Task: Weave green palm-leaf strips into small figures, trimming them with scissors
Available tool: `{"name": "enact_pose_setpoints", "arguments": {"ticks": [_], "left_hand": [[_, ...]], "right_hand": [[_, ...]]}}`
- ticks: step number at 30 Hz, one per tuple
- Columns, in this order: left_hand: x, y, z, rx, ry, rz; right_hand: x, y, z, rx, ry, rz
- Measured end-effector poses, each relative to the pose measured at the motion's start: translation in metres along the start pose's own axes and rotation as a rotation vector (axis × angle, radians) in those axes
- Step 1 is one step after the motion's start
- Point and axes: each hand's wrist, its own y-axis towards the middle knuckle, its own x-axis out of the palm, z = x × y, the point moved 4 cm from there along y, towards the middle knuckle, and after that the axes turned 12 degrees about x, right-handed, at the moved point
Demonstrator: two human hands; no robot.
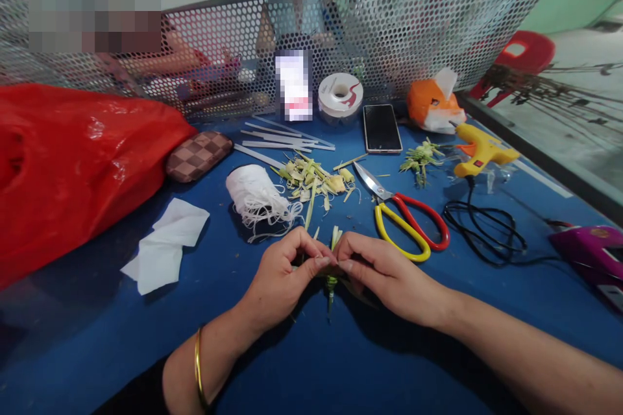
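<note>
Both hands meet over the blue counter [292,369], and from that spot, with 12 o'clock pointing away from the person, the layout runs as follows. The left hand [292,266] and right hand [389,272] are closed, thumbs pinched against fingers on the green bundle [331,288] between them; the exact spot they grip is too small to tell. The stems poke out toward 12 and 6 o'clock. Yellowish plant scraps [316,175] lie at 12, just beside the white string [256,194] between 10 and 11. Thin white sticks [277,139] lie at 11. At 1 o'clock are the scissors [388,196], with 1 yellow and 1 red handle, and farther out a dark phone [382,128]. The yellow glue gun [479,146] sits at 2, a purple object [588,253] at 3. At 9 lies crumpled white paper [168,243]; at 10, a checkered pouch [199,157] just beside the red bag [82,162].
</note>
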Motion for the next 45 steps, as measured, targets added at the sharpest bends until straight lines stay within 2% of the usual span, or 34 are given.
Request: {"name": "enact_pose_setpoints", "arguments": {"ticks": [3, 10, 19, 22, 28, 32, 35, 39, 45], "left_hand": [[0.002, -0.001, -0.003, -0.014, 0.029, -0.043], [0.003, -0.002, 0.000, 0.014, 0.368, -0.103], [0.003, -0.003, 0.000, 0.025, 0.529, -0.148], [0.001, -0.001, 0.000, 0.022, 0.497, -0.122], [-0.002, 0.002, -0.002, -0.054, 0.252, -0.043], [-0.003, 0.001, -0.001, -0.036, 0.203, -0.004], [-0.005, 0.001, 0.000, -0.013, 0.180, 0.079], [-0.005, 0.000, 0.000, -0.006, 0.184, 0.146], [0.000, -0.002, 0.001, 0.018, 0.160, 0.134]], "right_hand": [[-0.001, 0.000, -0.002, -0.037, -0.075, 0.014], [0.002, -0.003, -0.006, -0.162, -0.376, 0.063], [0.005, -0.004, -0.006, -0.168, -0.445, 0.062], [0.003, -0.002, -0.005, -0.135, -0.381, 0.079], [0.000, 0.004, 0.001, 0.015, -0.003, 0.091], [0.002, 0.006, 0.002, 0.033, 0.055, 0.143], [0.004, 0.008, 0.003, 0.043, 0.096, 0.151], [0.007, 0.010, 0.003, 0.036, 0.067, 0.124], [0.009, 0.007, -0.004, -0.099, -0.142, 0.154]]}}
